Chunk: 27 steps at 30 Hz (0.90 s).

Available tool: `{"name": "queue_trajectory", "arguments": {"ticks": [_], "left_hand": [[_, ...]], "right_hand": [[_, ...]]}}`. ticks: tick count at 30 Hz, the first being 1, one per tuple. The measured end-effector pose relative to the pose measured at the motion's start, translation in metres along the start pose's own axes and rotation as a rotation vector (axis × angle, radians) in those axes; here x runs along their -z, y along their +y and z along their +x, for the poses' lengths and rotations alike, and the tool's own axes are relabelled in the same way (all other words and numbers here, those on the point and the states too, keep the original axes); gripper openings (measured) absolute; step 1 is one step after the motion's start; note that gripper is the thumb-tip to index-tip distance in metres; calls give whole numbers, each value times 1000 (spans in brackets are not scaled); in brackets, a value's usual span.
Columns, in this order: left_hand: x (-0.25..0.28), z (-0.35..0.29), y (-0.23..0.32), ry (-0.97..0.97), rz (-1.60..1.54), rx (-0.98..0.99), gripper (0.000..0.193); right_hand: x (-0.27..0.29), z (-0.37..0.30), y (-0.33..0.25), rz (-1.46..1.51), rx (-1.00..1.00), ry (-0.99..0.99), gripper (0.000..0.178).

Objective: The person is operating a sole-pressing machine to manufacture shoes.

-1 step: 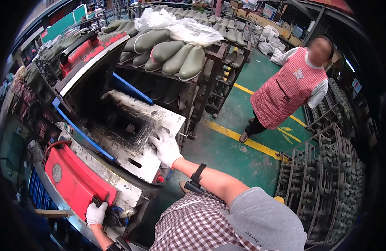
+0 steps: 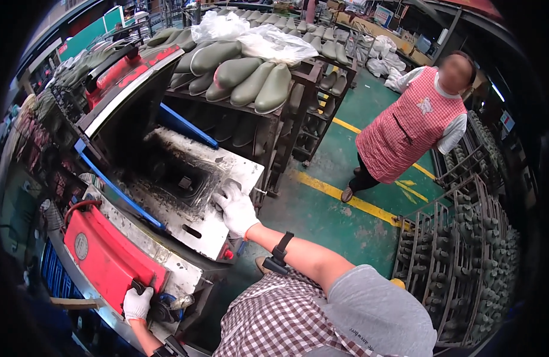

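My left hand (image 2: 137, 303), in a white knit glove, is closed around a small black handle (image 2: 139, 287) at the near end of a red machine cover (image 2: 102, 256). My right hand (image 2: 236, 208), gloved as well, rests on the right side of a worn metal plate (image 2: 243, 169), fingers apart and a little bent, their tips greyish. Beside that hand a dark, soot-stained recess (image 2: 182, 178) sinks into the plate, with a small metal block in it. The hinged red-and-white lid (image 2: 131, 89) stands raised behind the recess, between two blue bars (image 2: 188, 126).
Olive-green shoes (image 2: 245, 80) lie piled on a rack beyond the machine, partly under clear plastic (image 2: 274, 44). A person in a red checked apron (image 2: 405, 125) stands on the green floor at right. Metal racks (image 2: 453, 262) full of small dark parts line the lower right.
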<state>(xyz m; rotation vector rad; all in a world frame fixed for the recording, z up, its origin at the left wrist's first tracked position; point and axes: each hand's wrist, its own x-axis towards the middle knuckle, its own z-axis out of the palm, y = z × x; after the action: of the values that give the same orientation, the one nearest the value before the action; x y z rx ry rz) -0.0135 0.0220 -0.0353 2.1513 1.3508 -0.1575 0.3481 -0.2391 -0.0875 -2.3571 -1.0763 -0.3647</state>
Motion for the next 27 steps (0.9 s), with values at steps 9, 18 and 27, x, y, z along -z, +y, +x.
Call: {"name": "queue_trajectory", "arguments": {"ticks": [9, 18, 27], "left_hand": [[-2, -2, 0, 71, 51, -46, 41], [0, -12, 10, 125, 97, -77, 46], [-4, -11, 5, 188, 79, -120, 45]], "right_hand": [[0, -2, -2, 29, 30, 39, 44], [1, -1, -3, 34, -21, -54, 40], [5, 0, -8, 24, 8, 1, 38]]}}
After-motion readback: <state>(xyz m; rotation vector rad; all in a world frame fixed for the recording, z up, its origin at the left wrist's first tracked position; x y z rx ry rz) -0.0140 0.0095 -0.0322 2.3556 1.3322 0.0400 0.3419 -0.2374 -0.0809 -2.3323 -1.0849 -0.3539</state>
